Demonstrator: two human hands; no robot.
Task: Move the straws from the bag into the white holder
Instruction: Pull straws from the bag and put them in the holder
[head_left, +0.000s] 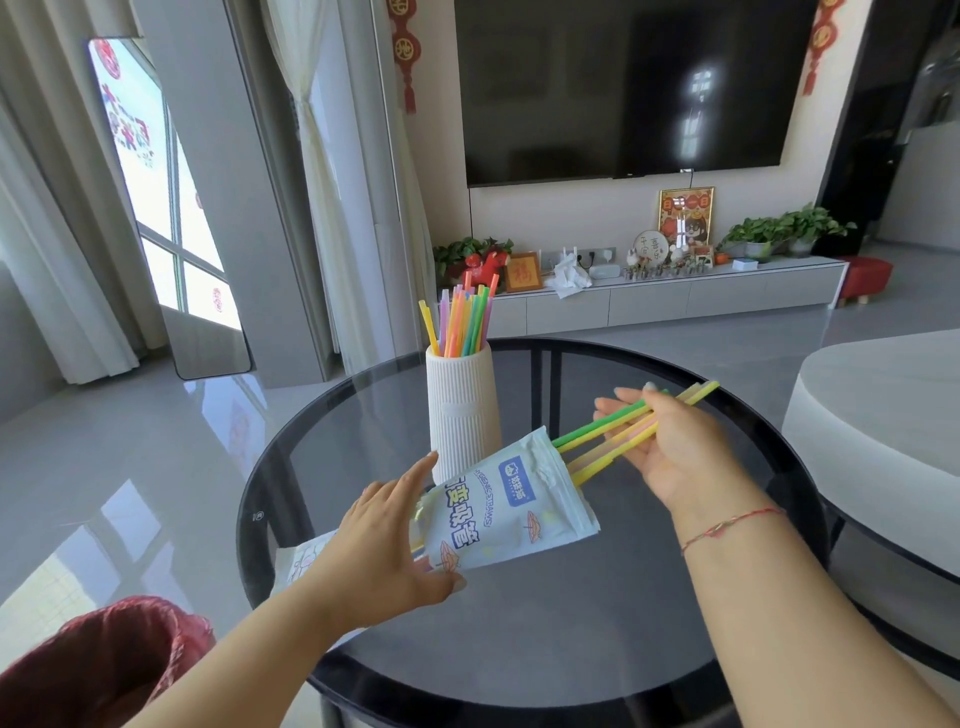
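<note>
A white ribbed holder (462, 410) stands on the round dark glass table (545, 623), with several coloured straws (460, 325) upright in it. In front of it a printed straw bag (509, 512) is lifted at a tilt, its open end toward the right. My left hand (395, 540) holds the bag by its lower part, thumb under, fingers over. My right hand (670, 447) grips a bunch of green, yellow and pink straws (602, 436) that stick halfway out of the bag's mouth.
A red-lined bin (98, 660) sits at the lower left beside the table. A white round table (883, 415) stands to the right. Behind are a TV, a low cabinet (675, 296) with ornaments and plants, and curtains at the left.
</note>
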